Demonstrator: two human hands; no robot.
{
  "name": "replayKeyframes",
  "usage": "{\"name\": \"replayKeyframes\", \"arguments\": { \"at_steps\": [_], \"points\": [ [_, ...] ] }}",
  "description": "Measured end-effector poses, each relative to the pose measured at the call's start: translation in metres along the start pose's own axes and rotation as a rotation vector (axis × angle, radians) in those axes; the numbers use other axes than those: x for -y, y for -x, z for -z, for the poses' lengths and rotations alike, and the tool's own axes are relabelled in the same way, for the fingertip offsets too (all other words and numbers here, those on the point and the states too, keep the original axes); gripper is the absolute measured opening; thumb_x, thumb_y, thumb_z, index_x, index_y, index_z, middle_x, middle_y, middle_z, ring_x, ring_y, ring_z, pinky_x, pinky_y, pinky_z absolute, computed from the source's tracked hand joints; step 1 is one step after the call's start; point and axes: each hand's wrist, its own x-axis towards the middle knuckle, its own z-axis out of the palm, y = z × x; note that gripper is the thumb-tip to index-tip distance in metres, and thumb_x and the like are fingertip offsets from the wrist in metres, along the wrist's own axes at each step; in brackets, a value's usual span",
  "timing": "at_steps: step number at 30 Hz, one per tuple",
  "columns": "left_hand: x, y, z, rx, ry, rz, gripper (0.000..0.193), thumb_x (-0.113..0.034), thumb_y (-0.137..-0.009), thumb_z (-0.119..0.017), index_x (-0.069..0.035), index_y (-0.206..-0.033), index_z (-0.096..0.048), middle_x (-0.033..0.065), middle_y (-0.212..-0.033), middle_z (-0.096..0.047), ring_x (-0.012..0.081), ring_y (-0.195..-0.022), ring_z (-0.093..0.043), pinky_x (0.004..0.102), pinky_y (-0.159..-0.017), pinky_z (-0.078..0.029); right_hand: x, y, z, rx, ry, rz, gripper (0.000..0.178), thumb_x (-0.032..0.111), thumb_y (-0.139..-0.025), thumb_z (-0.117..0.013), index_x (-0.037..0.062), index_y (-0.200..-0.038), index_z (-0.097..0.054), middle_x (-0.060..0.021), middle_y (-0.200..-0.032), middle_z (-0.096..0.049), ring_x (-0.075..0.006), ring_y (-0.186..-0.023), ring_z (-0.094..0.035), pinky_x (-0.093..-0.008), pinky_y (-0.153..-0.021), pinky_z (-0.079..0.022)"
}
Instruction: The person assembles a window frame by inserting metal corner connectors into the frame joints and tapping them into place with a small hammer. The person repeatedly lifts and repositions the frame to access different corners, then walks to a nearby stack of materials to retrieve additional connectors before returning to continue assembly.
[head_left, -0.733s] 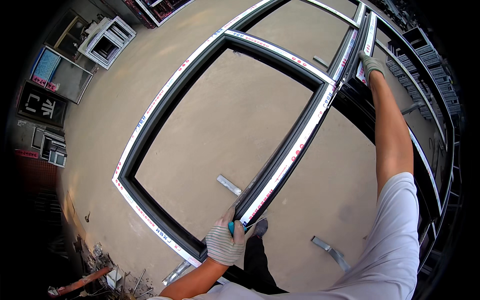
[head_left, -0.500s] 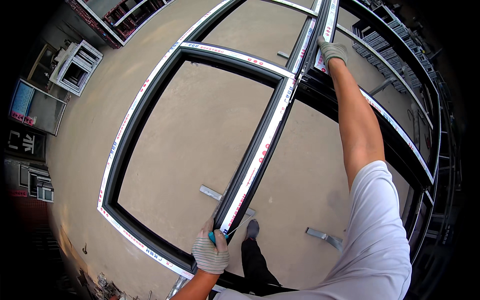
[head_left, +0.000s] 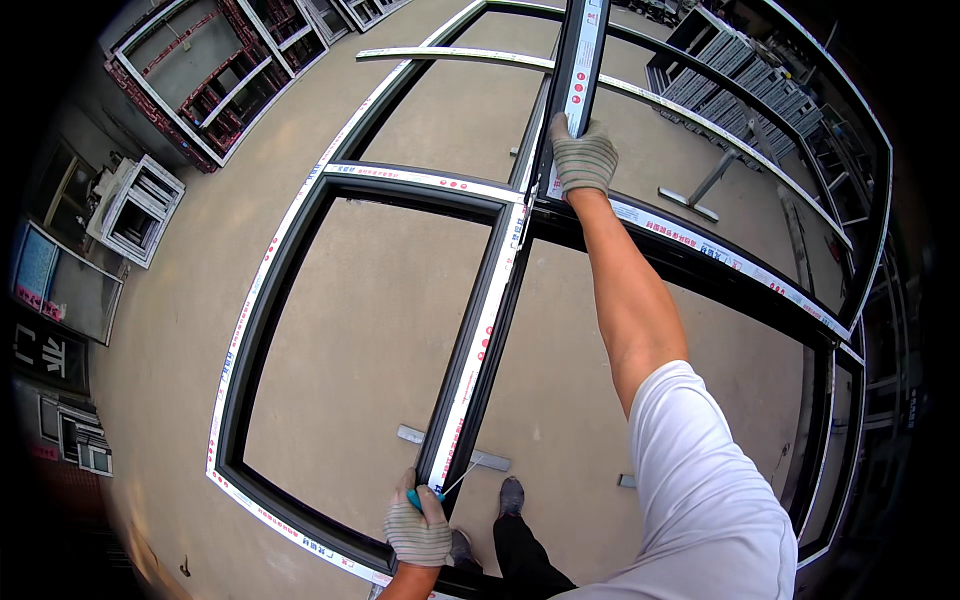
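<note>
A large black window frame [head_left: 290, 270] with printed white protective film stands below me, crossed by bars. My left hand [head_left: 418, 530], in a striped knit glove, is closed around the teal handle of a screwdriver [head_left: 425, 497]. Its thin shaft points up and right across the lower end of the frame's upright bar [head_left: 458, 410], which the hand also touches. My right hand [head_left: 585, 160], gloved alike, reaches far forward and is closed on the black side bar of a sash frame [head_left: 580, 75]. That sash's lower rail [head_left: 730, 255] runs off to the right. The fingers' undersides are hidden.
Grey metal supports [head_left: 490, 460] lie on the floor under the frame, one more [head_left: 700, 190] farther right. Stacked grey profiles [head_left: 740, 80] stand at the far right. Smaller window frames [head_left: 145, 215] lean along the left, and red-wrapped frames [head_left: 215, 85] at the far left.
The view has shifted, showing more of the far side. My right hand has moved left in view, with the sash's side bar standing higher beside it. The left hand keeps the screwdriver.
</note>
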Motion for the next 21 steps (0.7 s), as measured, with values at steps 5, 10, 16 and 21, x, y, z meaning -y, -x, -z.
{"name": "replayKeyframes", "arguments": {
  "at_steps": [5,10,16,21],
  "points": [
    [-0.004,0.002,0.001,-0.020,-0.028,-0.037,0.046,-0.025,-0.107,-0.049,0.010,-0.135,-0.058,0.0267,-0.122,-0.067,0.0343,-0.109,-0.067,0.0403,-0.098,-0.052,0.001,0.027,0.016,-0.005,-0.054,0.045,0.062,0.056,-0.089,-0.067,-0.0015,-0.111,-0.061,-0.0259,-0.093,-0.075,-0.0456,-0.090,-0.073,-0.0503,-0.086,-0.056],
    [-0.020,0.001,0.007,0.010,-0.066,0.043,0.045,-0.027,-0.105,-0.051,0.007,-0.133,-0.061,0.0278,-0.117,-0.069,0.0391,-0.107,-0.068,0.0433,-0.096,-0.053,0.000,0.047,0.035,0.041,-0.038,0.039,0.060,0.054,-0.090,-0.069,-0.0010,-0.112,-0.058,-0.0260,-0.094,-0.075,-0.0456,-0.090,-0.073,-0.0504,-0.085,-0.055],
    [-0.011,0.001,0.004,-0.043,-0.032,-0.015,0.047,-0.029,-0.104,-0.050,0.006,-0.132,-0.062,0.0300,-0.118,-0.069,0.0436,-0.109,-0.068,0.0466,-0.096,-0.053,0.021,0.064,0.063,0.190,-0.005,-0.016,0.063,0.053,-0.089,-0.069,-0.0004,-0.121,-0.059,-0.0257,-0.104,-0.075,-0.0432,-0.101,-0.071,-0.0479,-0.092,-0.054],
    [-0.005,0.003,0.005,-0.053,-0.074,-0.098,0.049,-0.032,-0.104,-0.049,0.006,-0.132,-0.061,0.0294,-0.117,-0.069,0.0448,-0.108,-0.066,0.0490,-0.097,-0.052,0.030,0.068,0.083,0.312,-0.031,-0.063,0.063,0.055,-0.087,-0.071,0.0002,-0.117,-0.065,-0.0235,-0.103,-0.075,-0.0388,-0.098,-0.073,-0.0450,-0.090,-0.055]
  ]
}}
